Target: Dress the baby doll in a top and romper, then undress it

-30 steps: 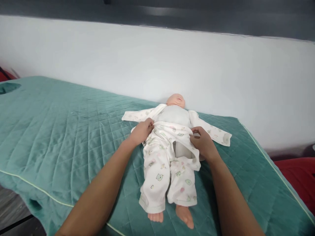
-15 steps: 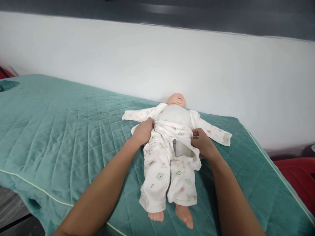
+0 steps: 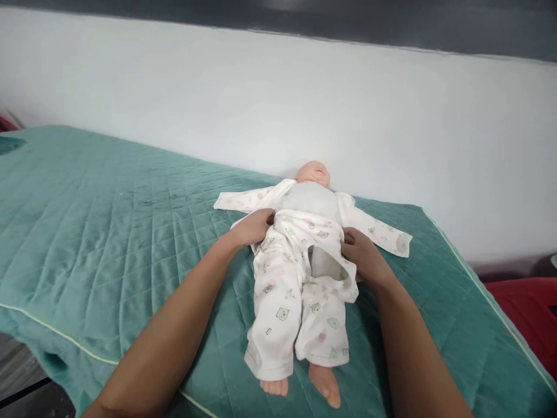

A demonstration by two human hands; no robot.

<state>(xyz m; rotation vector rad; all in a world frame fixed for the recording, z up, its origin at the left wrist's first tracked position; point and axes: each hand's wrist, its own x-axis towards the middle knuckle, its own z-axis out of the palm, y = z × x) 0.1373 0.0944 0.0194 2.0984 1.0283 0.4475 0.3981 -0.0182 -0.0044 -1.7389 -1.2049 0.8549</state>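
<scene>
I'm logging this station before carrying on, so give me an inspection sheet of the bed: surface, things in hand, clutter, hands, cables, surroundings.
Surface: teal quilted cover, pale piping along its edge.
Job's things: baby doll on its back, head toward the wall, feet bare; printed trousers on its legs, waistband at the belly; matching top open, sleeves spread, grey torso showing.
Clutter: nothing seen.
Hands: left hand and right hand each grip the trousers' waistband, one at either side.
Cables: nothing seen.
Surroundings: white wall behind; red object at the right, partly out of view.
</scene>
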